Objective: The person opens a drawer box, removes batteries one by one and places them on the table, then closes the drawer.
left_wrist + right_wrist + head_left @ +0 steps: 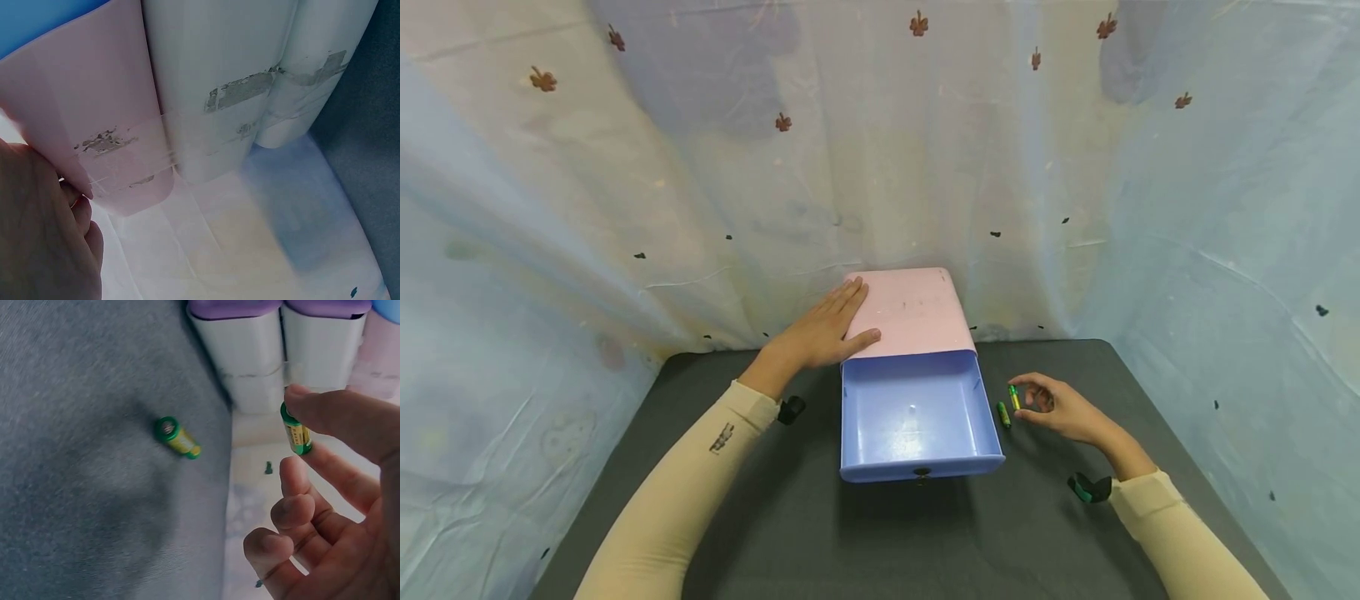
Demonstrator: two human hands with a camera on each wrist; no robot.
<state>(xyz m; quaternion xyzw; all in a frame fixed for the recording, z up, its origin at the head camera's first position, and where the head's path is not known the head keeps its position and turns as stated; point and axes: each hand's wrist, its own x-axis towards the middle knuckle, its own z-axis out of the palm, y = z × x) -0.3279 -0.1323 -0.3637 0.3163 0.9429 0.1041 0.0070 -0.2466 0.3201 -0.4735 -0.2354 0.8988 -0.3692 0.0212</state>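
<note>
A drawer cabinet with a pink top [913,310] stands on the table, its blue drawer [913,412] pulled out toward me. My left hand [822,332] rests on the left side of that top, fingers straight and thumb spread. In the left wrist view, the fingers [78,215] lie against the pink tier's edge. To the right of the drawer, my right hand [1067,410] pinches a green-and-yellow battery [297,430] by its ends, between thumb and index finger; the other fingers are loosely curled. A second battery [179,439] of the same look is on the table beside the drawer.
The dark grey table [925,542] extends around the cabinet. Lower white tiers [215,81] of the cabinet show in both wrist views, with purple drawer fronts [237,307] in the right one. A pale patterned curtain [880,183] hangs behind and along both sides.
</note>
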